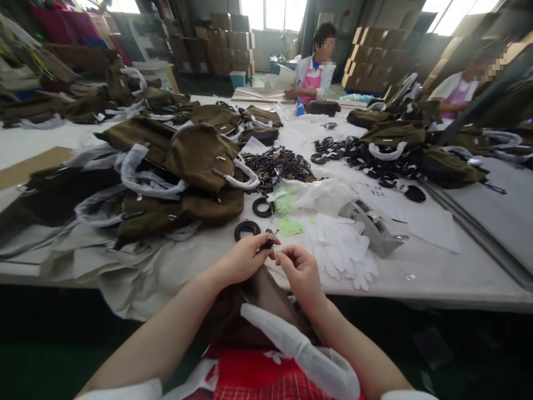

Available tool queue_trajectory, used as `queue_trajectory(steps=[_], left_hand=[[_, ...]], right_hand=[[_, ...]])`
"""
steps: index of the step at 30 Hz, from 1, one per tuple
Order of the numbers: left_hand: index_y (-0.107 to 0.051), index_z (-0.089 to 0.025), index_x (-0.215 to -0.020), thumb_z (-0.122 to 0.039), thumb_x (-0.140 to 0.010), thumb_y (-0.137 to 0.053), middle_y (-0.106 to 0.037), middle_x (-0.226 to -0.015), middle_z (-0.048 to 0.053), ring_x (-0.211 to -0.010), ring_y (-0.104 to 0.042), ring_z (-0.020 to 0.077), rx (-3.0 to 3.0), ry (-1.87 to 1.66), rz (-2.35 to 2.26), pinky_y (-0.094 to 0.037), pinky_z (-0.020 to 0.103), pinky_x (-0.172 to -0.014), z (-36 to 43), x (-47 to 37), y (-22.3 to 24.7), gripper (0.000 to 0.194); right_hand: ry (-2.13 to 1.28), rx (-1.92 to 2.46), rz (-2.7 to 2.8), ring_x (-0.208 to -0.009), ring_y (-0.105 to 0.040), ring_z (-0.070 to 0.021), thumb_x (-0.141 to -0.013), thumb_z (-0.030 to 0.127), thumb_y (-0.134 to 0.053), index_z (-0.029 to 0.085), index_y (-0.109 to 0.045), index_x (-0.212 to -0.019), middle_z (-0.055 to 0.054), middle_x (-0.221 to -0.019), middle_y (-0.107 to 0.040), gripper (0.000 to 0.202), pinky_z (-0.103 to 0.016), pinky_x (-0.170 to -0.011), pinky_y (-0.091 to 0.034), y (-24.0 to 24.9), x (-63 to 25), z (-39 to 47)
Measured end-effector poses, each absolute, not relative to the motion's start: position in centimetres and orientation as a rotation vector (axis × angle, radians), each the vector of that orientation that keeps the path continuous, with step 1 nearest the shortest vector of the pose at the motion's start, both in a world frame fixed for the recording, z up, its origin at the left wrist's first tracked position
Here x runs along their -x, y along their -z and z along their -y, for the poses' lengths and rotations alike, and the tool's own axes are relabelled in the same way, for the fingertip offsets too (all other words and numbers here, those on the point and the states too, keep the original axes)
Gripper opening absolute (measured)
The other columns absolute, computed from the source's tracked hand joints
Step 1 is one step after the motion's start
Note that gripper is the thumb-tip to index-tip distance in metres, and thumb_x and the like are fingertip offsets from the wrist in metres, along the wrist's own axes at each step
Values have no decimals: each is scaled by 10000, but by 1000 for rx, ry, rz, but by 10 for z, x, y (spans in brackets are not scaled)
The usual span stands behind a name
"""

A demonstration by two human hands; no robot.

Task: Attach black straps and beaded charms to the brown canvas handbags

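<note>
In my lap, against the table edge, lies a brown bag [270, 297] with a white-wrapped handle [300, 347]. Above its upper end my left hand [250, 255] pinches a small dark piece with a metal part [270, 242]. My right hand [300, 273] is just to the right, its thumb and forefinger pressed together near the left fingertips; what they pinch is too small to make out. Two black coiled straps [263, 207] lie on the table just beyond my hands.
Olive bags [204, 161] are piled at the left, more [393, 136] at the right. Dark chains [278, 169] lie mid-table. White gloves [339, 247] and a tape dispenser [372, 225] sit at the right. Two people [316, 72] work across the table.
</note>
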State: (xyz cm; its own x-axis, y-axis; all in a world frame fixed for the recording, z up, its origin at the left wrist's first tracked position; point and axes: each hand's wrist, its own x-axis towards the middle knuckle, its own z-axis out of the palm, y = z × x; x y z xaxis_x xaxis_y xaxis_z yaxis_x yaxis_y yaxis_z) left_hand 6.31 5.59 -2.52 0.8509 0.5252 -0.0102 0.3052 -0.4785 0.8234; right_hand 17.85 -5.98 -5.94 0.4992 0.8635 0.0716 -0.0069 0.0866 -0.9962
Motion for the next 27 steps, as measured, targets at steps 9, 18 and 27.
queue_trajectory(steps=[9,18,27], left_hand=[[-627,-182,-794,-162,-848,-461,-705,-847,44,-787,-641,191,-2375,-231,-594,-468,273,-715,-53,-52,26,176],[-601,-146,-1141,-149,-836,-387,-666,-1156,121,-1107,-599,239,-2463,-186,-540,-445,373,-997,-40,-36,12,373],[-727,-194,-1087,-516,-919,-389,-736,-1099,54,-1025,-663,245,-1987,-334,-663,-510,311,-931,-48,-31,16,496]], right_hand=[[-851,1325,830,-675,-581,-143,-823,325,-637,174,-623,-719,-15,-694,-645,185,-263,-678,-467,57,-172,55],[-860,1378,847,-629,-576,-128,-821,329,-648,172,-638,-718,-1,-658,-641,188,-246,-654,-469,55,-170,57],[-779,1403,885,-616,-614,-148,-783,293,-666,167,-687,-685,-33,-682,-697,160,-248,-603,-478,44,-161,59]])
